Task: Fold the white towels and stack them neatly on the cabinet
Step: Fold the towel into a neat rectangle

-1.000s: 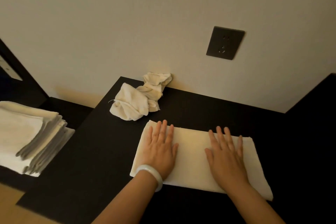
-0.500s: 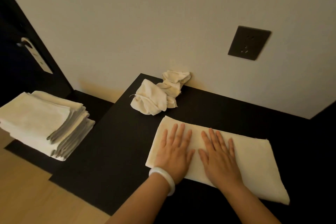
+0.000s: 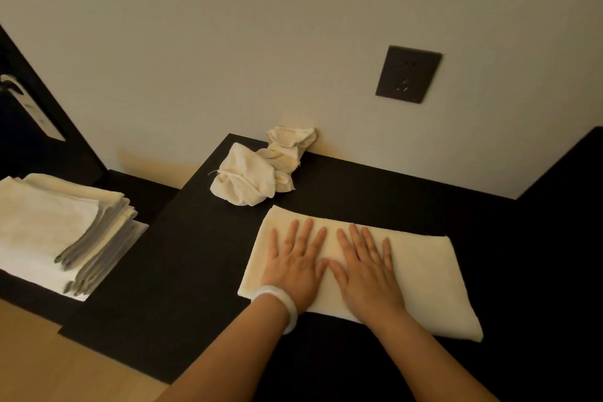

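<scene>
Left hand [image 3: 295,263] and right hand [image 3: 367,266] flat, side by side, pressing folded towel [image 3: 421,274]; soft, limp, probably light; grasp right-end corners for next fold

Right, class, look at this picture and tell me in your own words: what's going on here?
A person is folding towels. The left hand and right hand lie flat, side by side, pressing a folded white towel on the dark cabinet top. Crumpled towels lie unfolded at the back by the wall. A stack of folded towels sits on a lower dark surface to the left.
</scene>
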`<action>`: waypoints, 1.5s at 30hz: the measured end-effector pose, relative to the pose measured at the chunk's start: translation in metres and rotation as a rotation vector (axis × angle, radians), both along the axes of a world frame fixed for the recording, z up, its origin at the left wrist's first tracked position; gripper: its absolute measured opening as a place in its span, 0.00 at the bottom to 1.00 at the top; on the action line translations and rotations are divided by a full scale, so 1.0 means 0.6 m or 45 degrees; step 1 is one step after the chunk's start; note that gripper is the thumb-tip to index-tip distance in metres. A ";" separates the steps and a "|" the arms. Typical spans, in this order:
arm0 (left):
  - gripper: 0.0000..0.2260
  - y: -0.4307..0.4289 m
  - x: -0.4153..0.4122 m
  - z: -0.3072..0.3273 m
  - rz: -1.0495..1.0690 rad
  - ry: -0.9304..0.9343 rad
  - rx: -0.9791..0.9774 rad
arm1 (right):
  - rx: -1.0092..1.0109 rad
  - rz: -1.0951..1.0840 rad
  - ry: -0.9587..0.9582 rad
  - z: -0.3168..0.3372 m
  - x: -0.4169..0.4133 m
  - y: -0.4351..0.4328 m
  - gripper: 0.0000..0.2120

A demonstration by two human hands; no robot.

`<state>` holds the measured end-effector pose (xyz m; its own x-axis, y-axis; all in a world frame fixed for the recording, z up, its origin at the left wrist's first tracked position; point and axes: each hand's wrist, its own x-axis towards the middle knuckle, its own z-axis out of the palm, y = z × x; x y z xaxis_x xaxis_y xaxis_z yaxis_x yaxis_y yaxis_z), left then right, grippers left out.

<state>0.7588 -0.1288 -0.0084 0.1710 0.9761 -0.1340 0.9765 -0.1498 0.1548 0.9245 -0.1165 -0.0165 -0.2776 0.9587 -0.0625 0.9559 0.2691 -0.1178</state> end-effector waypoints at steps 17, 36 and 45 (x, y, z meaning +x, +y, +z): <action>0.28 0.003 0.000 0.023 0.173 0.113 -0.174 | -0.084 -0.496 -0.060 0.005 0.188 -0.006 0.32; 0.16 -0.044 -0.136 0.093 1.494 -1.304 -0.517 | -0.558 -1.177 1.247 0.088 0.121 -0.019 0.28; 0.08 -0.178 -0.310 0.107 1.391 -1.831 -0.364 | -0.799 -0.977 1.903 0.136 -0.086 -0.100 0.14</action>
